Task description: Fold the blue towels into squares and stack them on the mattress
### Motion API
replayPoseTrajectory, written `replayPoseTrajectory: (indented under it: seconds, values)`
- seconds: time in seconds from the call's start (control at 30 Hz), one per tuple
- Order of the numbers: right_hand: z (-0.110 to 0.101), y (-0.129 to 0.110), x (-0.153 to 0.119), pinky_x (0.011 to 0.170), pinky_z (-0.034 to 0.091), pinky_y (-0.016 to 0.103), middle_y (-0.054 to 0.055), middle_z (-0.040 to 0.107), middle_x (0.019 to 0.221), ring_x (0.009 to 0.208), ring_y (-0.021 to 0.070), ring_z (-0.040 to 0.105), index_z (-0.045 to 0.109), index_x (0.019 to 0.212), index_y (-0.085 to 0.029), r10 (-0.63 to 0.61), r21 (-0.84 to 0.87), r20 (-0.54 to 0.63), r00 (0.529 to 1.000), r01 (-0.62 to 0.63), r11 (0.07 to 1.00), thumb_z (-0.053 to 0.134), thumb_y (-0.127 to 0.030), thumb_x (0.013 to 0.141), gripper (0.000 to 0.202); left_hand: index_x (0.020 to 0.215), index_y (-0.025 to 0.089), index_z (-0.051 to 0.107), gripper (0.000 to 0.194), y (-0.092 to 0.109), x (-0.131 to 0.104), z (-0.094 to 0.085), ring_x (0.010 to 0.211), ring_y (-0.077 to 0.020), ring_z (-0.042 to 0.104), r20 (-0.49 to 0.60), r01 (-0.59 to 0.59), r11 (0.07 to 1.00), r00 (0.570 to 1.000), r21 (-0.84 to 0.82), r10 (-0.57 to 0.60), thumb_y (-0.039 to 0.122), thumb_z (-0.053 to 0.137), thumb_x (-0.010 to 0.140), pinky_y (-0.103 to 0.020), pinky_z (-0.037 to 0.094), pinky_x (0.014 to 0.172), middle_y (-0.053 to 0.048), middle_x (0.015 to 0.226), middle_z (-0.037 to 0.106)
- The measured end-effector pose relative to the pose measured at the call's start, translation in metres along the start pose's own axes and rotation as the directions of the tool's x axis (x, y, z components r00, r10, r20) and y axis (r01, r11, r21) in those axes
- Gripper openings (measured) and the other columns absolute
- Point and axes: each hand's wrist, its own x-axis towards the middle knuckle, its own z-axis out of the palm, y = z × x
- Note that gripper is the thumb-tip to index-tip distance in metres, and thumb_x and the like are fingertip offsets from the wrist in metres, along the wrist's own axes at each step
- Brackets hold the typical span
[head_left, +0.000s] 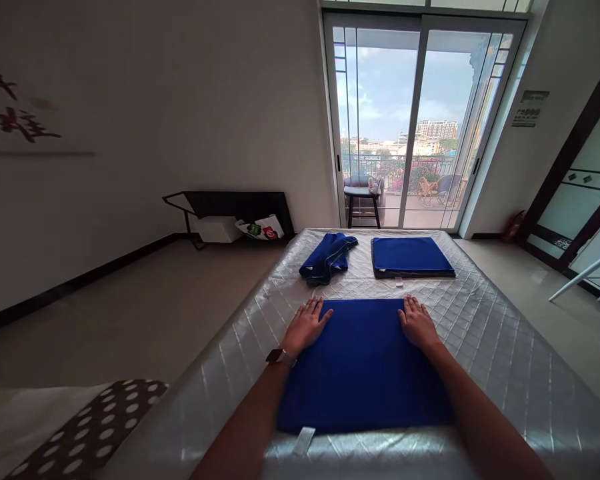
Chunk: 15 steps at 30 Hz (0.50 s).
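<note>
A flat blue fabric panel point(365, 367) lies on the quilted mattress point(485, 347) right in front of me, with a white tag point(304, 441) at its near left edge. My left hand point(307, 325) rests flat on its far left corner, fingers stretched out. At the far right corner my right hand point(417, 321) lies flat too, fingers extended. Neither hand grasps anything. Farther back sit a crumpled blue cloth piece point(329, 257) on the left and a neat stack of blue panels point(413, 255) on the right.
By the left wall stands a black frame point(240, 203) with a white box point(217, 229) and a printed bag point(263, 228). A polka-dot cloth point(93, 427) is at lower left. Sliding glass doors point(415, 120) are beyond the mattress; white metal legs point(585, 273) stand at right.
</note>
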Motion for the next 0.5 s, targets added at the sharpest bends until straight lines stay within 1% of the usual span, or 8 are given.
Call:
replayPoseTrajectory:
  seconds: [0.17,0.27,0.37,0.43,0.47,0.5]
  values:
    - [0.005,0.005,0.002,0.121,0.012,0.035,0.011,0.023,0.163,0.151,0.0183,0.016,0.024,0.156,-0.009,0.023,0.023,0.025,0.999,-0.024,0.999,0.020,-0.039,0.103,0.062,0.155,0.010,0.026,0.073,0.006,-0.002,-0.004,0.151,-0.0240,0.019,0.017,0.022,0.999,1.000,0.026,-0.023,0.057,0.018,0.100,-0.044,0.020,0.122,-0.013,0.163,0.023]
    - [0.006,0.005,0.002,0.121,0.011,0.036,0.011,0.022,0.163,0.152,0.0186,0.015,0.023,0.157,-0.009,0.032,0.043,0.024,0.999,-0.033,0.999,0.020,-0.040,0.102,0.063,0.155,0.009,0.028,0.073,0.008,-0.003,-0.007,0.151,-0.0239,0.022,0.015,0.029,0.998,0.999,0.061,-0.030,0.056,0.017,0.100,-0.043,0.022,0.122,-0.014,0.162,0.025]
    - [0.006,0.004,0.003,0.121,0.011,0.037,0.012,0.022,0.162,0.152,0.0195,0.015,0.023,0.156,-0.007,0.029,0.061,0.016,0.999,-0.030,0.998,0.021,-0.039,0.102,0.063,0.154,0.007,0.029,0.078,0.009,0.001,-0.013,0.150,-0.0251,0.025,0.045,0.045,0.992,0.998,0.117,-0.051,0.060,0.015,0.098,-0.042,0.022,0.121,-0.016,0.161,0.026]
    - [0.006,0.003,0.003,0.121,0.011,0.037,0.012,0.023,0.162,0.152,0.0197,0.014,0.023,0.156,-0.006,0.029,0.078,0.020,0.999,-0.031,0.996,0.020,-0.039,0.102,0.064,0.153,0.005,0.031,0.083,0.016,0.006,-0.018,0.149,-0.0274,0.027,0.050,0.095,0.984,0.993,0.151,-0.104,0.063,0.014,0.097,-0.043,0.022,0.121,-0.018,0.160,0.028]
    - [0.006,0.003,0.003,0.122,0.011,0.037,0.012,0.023,0.162,0.152,0.0196,0.014,0.023,0.156,-0.007,0.030,0.088,0.024,0.999,-0.032,0.996,0.020,-0.039,0.102,0.064,0.152,0.004,0.033,0.083,0.023,0.008,-0.020,0.149,-0.0288,0.027,0.043,0.114,0.981,0.992,0.159,-0.122,0.064,0.013,0.097,-0.044,0.022,0.121,-0.019,0.160,0.030]
    - [0.005,0.002,0.003,0.122,0.011,0.037,0.012,0.023,0.162,0.152,0.0194,0.014,0.023,0.156,-0.007,0.032,0.097,0.028,0.999,-0.034,0.995,0.020,-0.039,0.101,0.064,0.151,0.004,0.035,0.083,0.034,0.011,-0.020,0.149,-0.0298,0.027,0.030,0.110,0.981,0.993,0.157,-0.116,0.063,0.013,0.097,-0.046,0.022,0.121,-0.019,0.159,0.032]
